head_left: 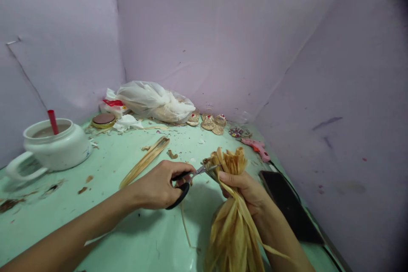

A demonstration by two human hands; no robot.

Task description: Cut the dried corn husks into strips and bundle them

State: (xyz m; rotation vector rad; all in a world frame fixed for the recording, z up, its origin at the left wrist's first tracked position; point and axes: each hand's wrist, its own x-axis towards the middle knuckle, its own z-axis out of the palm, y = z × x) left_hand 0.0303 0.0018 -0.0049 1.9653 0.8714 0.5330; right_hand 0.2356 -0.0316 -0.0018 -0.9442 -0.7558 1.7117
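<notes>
Bundle of dried husk strips [231,225]: pale tan, papery, held upright over the near right part of the desk [127,229], loose ends trailing down toward the wearer. The cut tops fan out unevenly above the grip.

Right hand [247,189]: fingers clamped round the bundle just below its top. The high grip probably keeps the tips bunched and stiff against the blades.

Scissors [191,180]: black handles, blades parted a little, tips at the left edge of the bundle's top, touching or nearly so.

Left hand [156,187]: fingers closed through and around the handles, forearm coming in low across the desk, which likely steadies the hand.

Outward from there:
- Flat strips [146,159] lie on the desk just beyond the left hand, with small scraps scattered about.
- Dark phone [287,204] lies flat by the right wall, near the right wrist.
- Pink glue gun [256,146] sits beyond it, nozzle pointing left.
- Small woven pieces [210,122] are grouped at the back wall.
- Plastic bag [156,102], crumpled, sits in the back corner, with a round tin [103,120] to its left.
- White pot [57,144] stands far left, well apart, with a red stick [52,121] standing in it.
</notes>
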